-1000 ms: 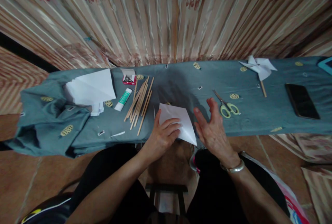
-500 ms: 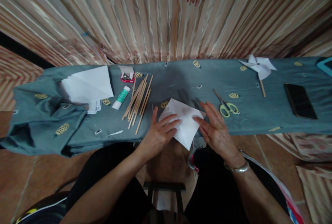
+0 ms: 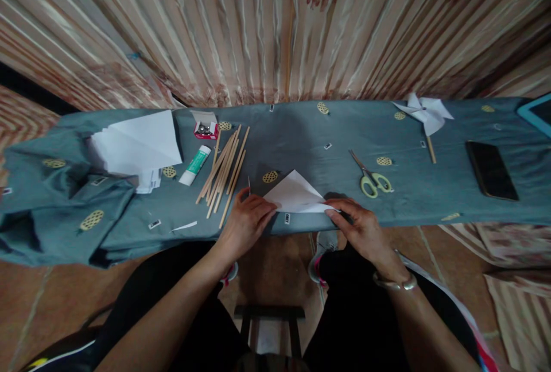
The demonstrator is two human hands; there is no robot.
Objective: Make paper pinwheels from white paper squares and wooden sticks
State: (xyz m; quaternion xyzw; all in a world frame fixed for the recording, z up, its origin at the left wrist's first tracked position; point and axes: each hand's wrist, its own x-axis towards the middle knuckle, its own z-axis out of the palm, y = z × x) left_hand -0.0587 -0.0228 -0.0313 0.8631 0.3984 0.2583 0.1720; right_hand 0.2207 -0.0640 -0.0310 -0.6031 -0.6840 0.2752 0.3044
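Observation:
A white sheet of paper (image 3: 296, 191), folded over into a triangle, lies near the table's front edge with its point facing away from me. My left hand (image 3: 247, 220) pinches its left corner between thumb and fingers. At the opposite corner, my right hand (image 3: 357, 225) grips the paper the same way, thumb below and fingers above. To the left of the paper is a loose pile of thin wooden sticks (image 3: 226, 171). Scissors with light green handles (image 3: 370, 179) lie beyond my right hand.
On the left are a stack of white paper (image 3: 138, 142), a glue stick (image 3: 195, 165) and a small red box (image 3: 205, 129) of metal pieces. A paper pinwheel (image 3: 426, 113) and a black phone (image 3: 492, 169) lie on the right. A blue-green cloth (image 3: 310, 131) covers the table.
The square sheet, spread flat under both hands before, is now folded into a triangle. Both hands have moved from its surface to pinch the two side corners.

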